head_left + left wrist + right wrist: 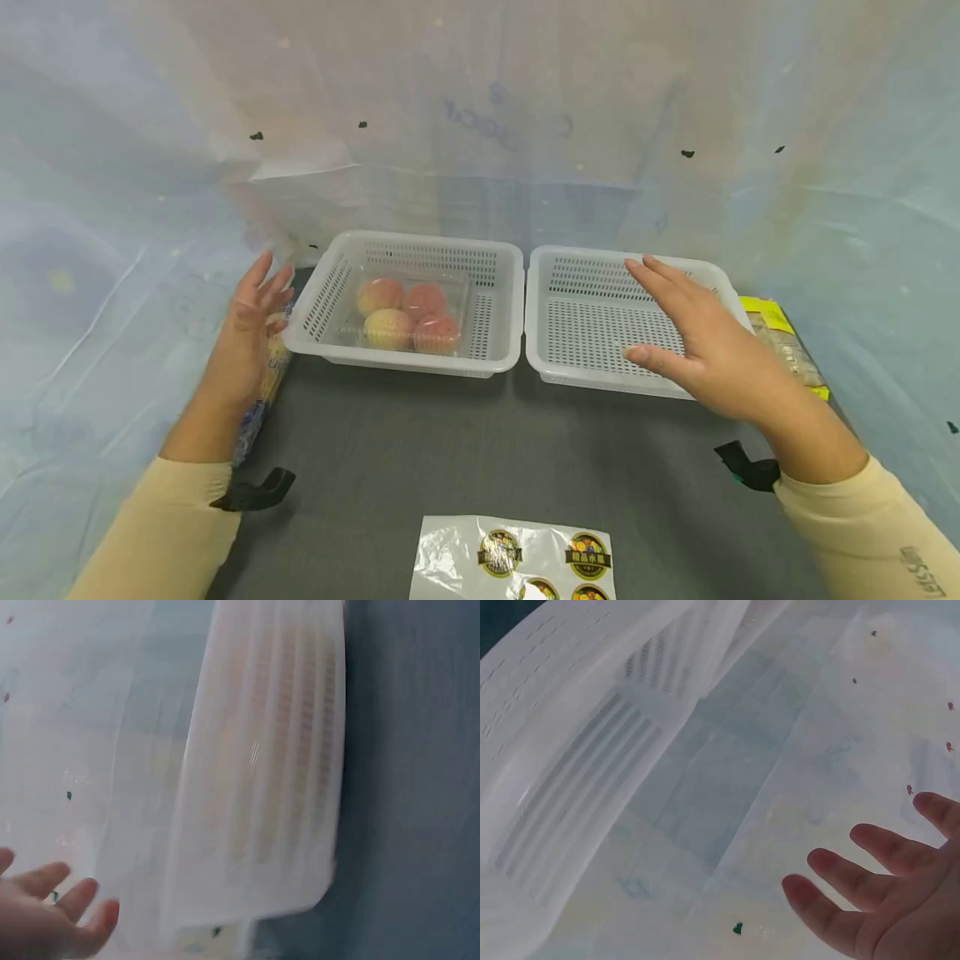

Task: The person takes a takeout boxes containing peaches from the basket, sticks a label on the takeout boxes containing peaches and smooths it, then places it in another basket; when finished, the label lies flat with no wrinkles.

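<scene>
My left hand [247,329] is held in the air beside the left end of a white plastic basket [408,360], fingers spread and nothing in them. Inside that basket lies a clear plastic box [463,304] with several red and yellow peaches [389,328]. A second white basket [592,380] stands to its right. Over this one's right side my right hand [712,350] hovers, thumb apart from the fingers, holding nothing. In the left wrist view the left hand [45,919] shows near the basket's wall [259,772]; the right wrist view shows extended fingers [855,877].
A sheet of round fruit stickers [450,554] lies at the front edge of the grey table [480,450]. A yellow packet [787,342] sits right of the baskets, and a blue and yellow packet [258,408] is partly hidden behind the left arm. Pale sheeting [480,100] hangs behind.
</scene>
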{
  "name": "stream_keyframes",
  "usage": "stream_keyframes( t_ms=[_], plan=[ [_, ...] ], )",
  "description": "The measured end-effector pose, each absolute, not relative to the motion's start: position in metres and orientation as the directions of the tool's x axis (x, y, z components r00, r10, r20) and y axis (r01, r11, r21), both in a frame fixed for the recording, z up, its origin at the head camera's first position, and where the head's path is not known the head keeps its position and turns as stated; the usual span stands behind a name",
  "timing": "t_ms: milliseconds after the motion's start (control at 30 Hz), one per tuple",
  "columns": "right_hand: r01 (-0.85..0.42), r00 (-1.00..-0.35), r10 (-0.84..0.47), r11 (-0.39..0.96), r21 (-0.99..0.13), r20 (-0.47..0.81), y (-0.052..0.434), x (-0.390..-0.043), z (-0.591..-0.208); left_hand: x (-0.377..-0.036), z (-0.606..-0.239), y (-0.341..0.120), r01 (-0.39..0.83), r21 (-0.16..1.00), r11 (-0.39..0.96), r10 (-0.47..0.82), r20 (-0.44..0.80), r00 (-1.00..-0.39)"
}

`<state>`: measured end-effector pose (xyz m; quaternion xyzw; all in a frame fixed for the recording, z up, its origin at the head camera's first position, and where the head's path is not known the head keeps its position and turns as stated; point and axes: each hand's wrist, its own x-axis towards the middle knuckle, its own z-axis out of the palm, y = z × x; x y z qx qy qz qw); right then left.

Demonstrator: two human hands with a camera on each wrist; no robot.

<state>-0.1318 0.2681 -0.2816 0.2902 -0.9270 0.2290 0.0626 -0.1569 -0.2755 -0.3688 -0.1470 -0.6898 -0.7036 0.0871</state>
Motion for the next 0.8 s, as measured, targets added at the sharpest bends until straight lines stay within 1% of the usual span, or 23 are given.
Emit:
stream_keyframes(
  t_ms=[100,133,200,300,367,467,567,700,800],
  plan=[
    [-0.613,-0.789,-0.531,0.645,-0.456,0.31,0.262,-0.134,-0.287,-0.146,-0.384,-0.268,0.337,0.891,-0.305,-0.038,0.342,-0.939],
    [-0.622,-0.781,-0.534,0.623,-0.473,0.324,0.261,-0.135,-0.289,-0.143,-0.388,-0.265,0.346,0.863,-0.368,-0.058,0.35,-0.935],
    [-0.632,-0.772,-0.533,0.589,-0.503,0.346,0.259,-0.136,-0.292,-0.135,-0.396,-0.26,0.365,0.822,-0.438,-0.104,0.357,-0.928],
    [-0.634,-0.769,-0.523,0.552,-0.542,0.366,0.255,-0.136,-0.298,-0.126,-0.404,-0.255,0.38,0.782,-0.494,-0.186,0.332,-0.925],
    [-0.631,-0.77,-0.514,0.526,-0.571,0.377,0.253,-0.137,-0.302,-0.123,-0.41,-0.252,0.393,0.759,-0.52,-0.272,0.289,-0.918],
    [-0.621,-0.774,-0.497,0.469,-0.628,0.393,0.245,-0.138,-0.309,-0.123,-0.421,-0.25,0.407,0.704,-0.582,-0.402,0.186,-0.896],
    [-0.595,-0.78,-0.484,0.374,-0.711,0.398,0.234,-0.143,-0.316,-0.128,-0.432,-0.248,0.401,0.66,-0.636,-0.483,0.064,-0.873],
    [-0.534,-0.787,-0.487,0.23,-0.814,0.379,0.216,-0.153,-0.327,-0.135,-0.446,-0.244,0.353,0.659,-0.664,-0.506,-0.048,-0.861],
    [-0.474,-0.797,-0.493,0.153,-0.867,0.349,0.204,-0.161,-0.334,-0.14,-0.453,-0.24,0.313,0.627,-0.713,-0.467,-0.093,-0.879]
  ],
)
